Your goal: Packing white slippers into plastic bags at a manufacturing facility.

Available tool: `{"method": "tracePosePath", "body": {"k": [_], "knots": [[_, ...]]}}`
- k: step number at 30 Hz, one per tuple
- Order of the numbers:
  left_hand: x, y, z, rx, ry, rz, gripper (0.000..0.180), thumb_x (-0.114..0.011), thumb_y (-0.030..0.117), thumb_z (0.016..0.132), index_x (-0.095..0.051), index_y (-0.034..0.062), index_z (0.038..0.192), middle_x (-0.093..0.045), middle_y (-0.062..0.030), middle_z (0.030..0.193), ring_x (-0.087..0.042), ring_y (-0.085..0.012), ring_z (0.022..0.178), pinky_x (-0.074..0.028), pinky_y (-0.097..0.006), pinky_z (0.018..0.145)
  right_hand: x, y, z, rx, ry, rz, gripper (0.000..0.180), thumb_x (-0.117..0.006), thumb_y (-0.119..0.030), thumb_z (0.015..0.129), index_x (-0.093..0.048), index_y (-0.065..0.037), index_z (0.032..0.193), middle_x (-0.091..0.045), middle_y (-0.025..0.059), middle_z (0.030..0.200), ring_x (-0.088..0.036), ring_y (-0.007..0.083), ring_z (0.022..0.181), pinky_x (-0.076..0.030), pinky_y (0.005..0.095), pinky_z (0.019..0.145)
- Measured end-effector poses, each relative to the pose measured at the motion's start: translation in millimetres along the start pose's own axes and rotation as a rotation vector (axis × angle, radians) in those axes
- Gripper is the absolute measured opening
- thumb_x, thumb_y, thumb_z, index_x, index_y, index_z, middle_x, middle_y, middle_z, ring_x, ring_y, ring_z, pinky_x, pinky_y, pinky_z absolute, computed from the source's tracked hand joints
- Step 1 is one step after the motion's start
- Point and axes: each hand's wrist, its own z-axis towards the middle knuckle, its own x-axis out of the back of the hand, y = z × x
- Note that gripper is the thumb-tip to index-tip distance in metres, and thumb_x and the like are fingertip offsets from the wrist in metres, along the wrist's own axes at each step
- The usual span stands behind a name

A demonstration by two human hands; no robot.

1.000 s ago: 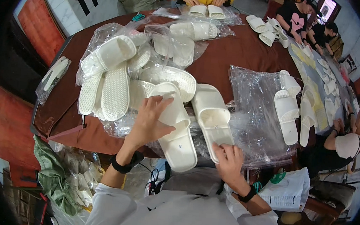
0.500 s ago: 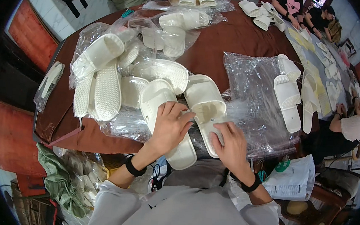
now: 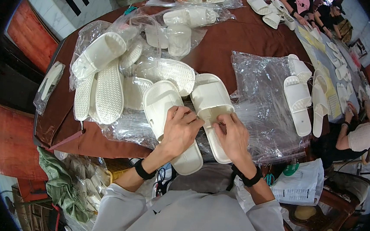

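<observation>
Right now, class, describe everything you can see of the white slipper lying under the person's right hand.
The slipper is a creamy white slide sandal of soft-looking moulded foam or rubber, with a broad strap across the front and a ribbed footbed. It lies sole down on the table, toe pointing away from the person, beside a matching slipper. The right hand rests on its heel half, the left hand meets it near the strap. Clear plastic bags lie against it.

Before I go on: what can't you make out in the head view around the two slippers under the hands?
- Left slipper: middle of its sole hidden by the left hand.
- Right slipper: what the fingertips pinch is hidden by the right hand.
- Clear plastic bags: glare blurs their edges.
</observation>
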Motion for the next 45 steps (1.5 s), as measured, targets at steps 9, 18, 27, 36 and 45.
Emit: {"method": "tracePosePath", "body": {"k": [9, 18, 27, 36, 45], "knots": [[4.0, -0.6, 0.3, 0.010, -0.034, -0.109, 0.019, -0.068, 0.009, 0.063, -0.068, 0.0137, 0.082, -0.060, 0.0014, 0.078, -0.051, -0.0193, 0.092, -0.034, -0.036, 0.088, -12.6, 6.8, 2.1, 0.027, 0.043, 0.028, 0.012, -0.065, -0.009, 0.074, -0.056, -0.005, 0.080, -0.056, 0.0108, 0.076, -0.059, 0.0292, 0.066, -0.045, 0.0392, 0.058], [20.7, -5.4, 0.0, 0.000, -0.004, -0.262, 0.032, -0.073, 0.011, 0.068, -0.067, 0.0128, 0.099, -0.058, -0.0060, 0.102, -0.053, -0.0237, 0.093, -0.038, -0.036, 0.084, 5.9, -7.6, 0.2, -0.013, -0.048, 0.071, 0.019, -0.064, -0.011, 0.075, -0.056, -0.001, 0.090, -0.055, 0.0136, 0.085, -0.057, 0.0317, 0.076, -0.045, 0.0411, 0.066], [51.4, -36.7, -19.6, 0.319, -0.050, -0.036, 0.090, -0.080, 0.031, 0.058, -0.038, 0.0086, 0.134, -0.040, -0.0171, 0.127, -0.037, -0.0361, 0.114, -0.030, -0.048, 0.095, -14.1, -22.8, 16.6, 0.108, -0.103, 0.283, 0.043, -0.069, -0.019, 0.077, -0.054, 0.003, 0.111, -0.056, 0.0190, 0.103, -0.052, 0.0349, 0.093, -0.042, 0.0400, 0.077], [35.6, -38.3, -20.8, 0.423, 0.024, -0.072, 0.086, -0.082, 0.031, 0.057, -0.042, 0.0058, 0.129, -0.046, -0.0155, 0.116, -0.041, -0.0338, 0.108, -0.031, -0.047, 0.091, -37.1, -20.9, 21.5, 0.035, 0.045, 0.362, 0.024, -0.066, -0.022, 0.079, -0.064, 0.001, 0.083, -0.062, 0.0171, 0.082, -0.055, 0.0340, 0.082, -0.041, 0.0405, 0.076], [35.3, -29.0, -8.1, 0.443, 0.048, -0.062, 0.081, -0.080, 0.030, 0.058, -0.045, 0.0045, 0.127, -0.047, -0.0157, 0.114, -0.041, -0.0334, 0.106, -0.031, -0.046, 0.092, -42.7, -21.9, 29.9, -0.050, 0.158, 0.392, 0.018, -0.065, -0.018, 0.078, -0.066, 0.000, 0.078, -0.063, 0.0140, 0.076, -0.058, 0.0290, 0.074, -0.043, 0.0372, 0.069]]}}
